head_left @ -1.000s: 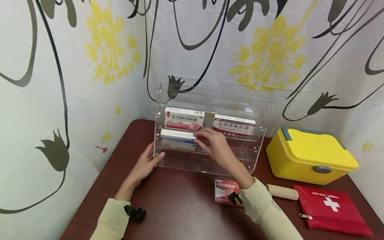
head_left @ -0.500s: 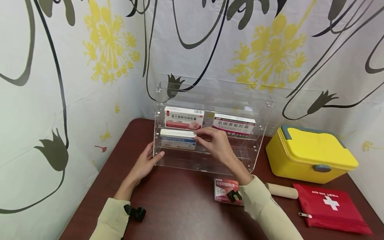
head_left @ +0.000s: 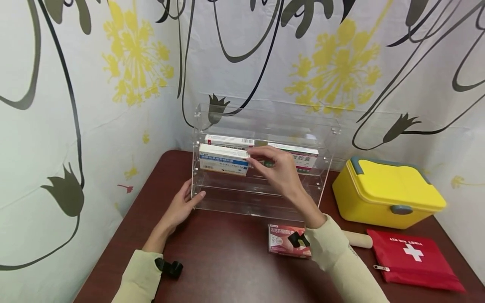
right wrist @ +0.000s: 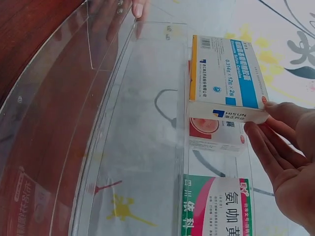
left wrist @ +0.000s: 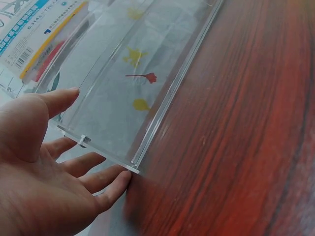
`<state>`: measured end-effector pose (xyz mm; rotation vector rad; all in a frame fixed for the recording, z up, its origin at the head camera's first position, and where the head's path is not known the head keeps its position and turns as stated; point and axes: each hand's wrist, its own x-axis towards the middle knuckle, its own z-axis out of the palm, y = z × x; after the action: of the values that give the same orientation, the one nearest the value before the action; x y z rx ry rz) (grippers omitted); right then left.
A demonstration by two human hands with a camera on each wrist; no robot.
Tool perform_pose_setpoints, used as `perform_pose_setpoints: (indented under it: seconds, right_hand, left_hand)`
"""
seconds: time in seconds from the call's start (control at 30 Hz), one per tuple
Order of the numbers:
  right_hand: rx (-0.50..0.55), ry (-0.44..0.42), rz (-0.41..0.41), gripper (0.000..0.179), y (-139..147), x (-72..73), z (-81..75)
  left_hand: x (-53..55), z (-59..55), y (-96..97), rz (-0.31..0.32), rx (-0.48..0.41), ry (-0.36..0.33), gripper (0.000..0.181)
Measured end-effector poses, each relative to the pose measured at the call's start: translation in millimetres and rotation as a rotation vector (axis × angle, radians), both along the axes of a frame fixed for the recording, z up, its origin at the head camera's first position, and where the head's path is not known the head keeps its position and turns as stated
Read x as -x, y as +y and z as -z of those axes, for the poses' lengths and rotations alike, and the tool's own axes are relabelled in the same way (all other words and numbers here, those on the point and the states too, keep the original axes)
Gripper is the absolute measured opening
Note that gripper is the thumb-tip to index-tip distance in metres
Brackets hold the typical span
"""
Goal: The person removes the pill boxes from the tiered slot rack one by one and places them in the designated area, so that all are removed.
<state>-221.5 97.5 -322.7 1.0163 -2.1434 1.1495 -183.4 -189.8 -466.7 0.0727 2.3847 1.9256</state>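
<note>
My right hand (head_left: 278,166) pinches one end of a white-and-blue medicine box (head_left: 223,160) between thumb and fingers. The box is raised in front of the upper tier of a clear acrylic display rack (head_left: 227,204), partly covering a white-and-red medicine box (head_left: 227,139). At the rack's left end, my left hand (head_left: 182,208) holds the side panel, thumb at the front and fingers along the outer side. A white, pink and green medicine box (right wrist: 216,206) stands on the upper tier to the right, partly behind my right hand in the head view. The left wrist view shows the left hand (left wrist: 54,167) at the rack's corner.
A red medicine box (head_left: 284,242) lies on the dark wooden table (head_left: 223,261), in front of the rack. Farther right are a yellow lidded case (head_left: 390,198), a beige roll (head_left: 358,239) and a red first aid pouch (head_left: 417,261). Patterned cloth walls stand behind and left.
My right hand has lifted the white-and-blue box off the middle tier, up to the upper tier's front. My left hand has stayed on the rack's side; the head view has shifted slightly.
</note>
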Motion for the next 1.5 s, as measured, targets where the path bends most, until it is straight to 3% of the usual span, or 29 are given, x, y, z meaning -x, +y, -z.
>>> perform_pose_setpoints:
  seconds: [0.13, 0.2, 0.33, 0.43, 0.57, 0.77, 0.93, 1.03, 1.17, 1.27, 1.37, 1.5]
  right_hand:
    - [0.000, -0.004, 0.010, 0.019, 1.2, -3.6, -0.2]
    - [0.007, -0.001, 0.012, 0.019, 3.0, -5.8, -0.4]
    - [0.019, -0.011, 0.000, 0.019, 2.3, -26.8, -14.4]
    - [0.020, -0.045, -0.015, 0.019, 7.0, -37.8, -10.5]
    - [0.021, -0.105, -0.047, 0.021, 18.4, -39.0, 19.6]
    - [0.017, -0.217, -0.048, 0.021, 19.7, -64.5, 48.6]
    - [0.038, -0.287, -0.064, 0.020, 13.8, -85.4, 58.6]
    - [0.041, -0.289, -0.072, 0.020, 12.1, -88.7, 64.0]
    - [0.016, -0.305, -0.040, 0.016, 16.5, -82.2, 77.9]
    - [-0.023, -0.393, 0.023, 0.014, 20.9, -77.3, 87.1]
    - [-0.060, -0.550, 0.064, 0.014, 22.9, -74.3, 94.7]
    - [-0.077, -0.750, 0.034, 0.017, 22.7, -70.1, 107.0]
  left_hand:
    - [-0.5, 1.4, -0.2, 0.007, -0.005, 0.005, 0.073]
    - [-4.5, -6.6, 1.1, 0.015, -0.004, 0.003, 0.072]
    - [-14.5, -25.8, 3.6, 0.033, -0.001, 0.000, 0.071]
    - [-10.5, -18.4, 1.2, 0.036, -0.009, 0.014, 0.071]
    - [1.3, 0.5, -4.1, 0.042, -0.025, 0.042, 0.070]
    - [2.2, -4.8, -5.1, 0.044, -0.012, 0.051, 0.069]
    - [2.4, -10.9, -5.7, 0.027, -0.005, 0.024, 0.072]
    - [2.7, -9.3, -6.4, 0.017, 0.003, 0.026, 0.075]
    - [3.5, -2.6, -7.0, -0.004, 0.011, 0.026, 0.075]
    - [3.5, 1.4, -6.9, -0.008, 0.015, 0.025, 0.077]
    - [2.9, 2.8, -6.0, -0.012, 0.017, 0.021, 0.080]
    - [2.7, 2.6, -3.7, -0.016, 0.024, 0.020, 0.077]
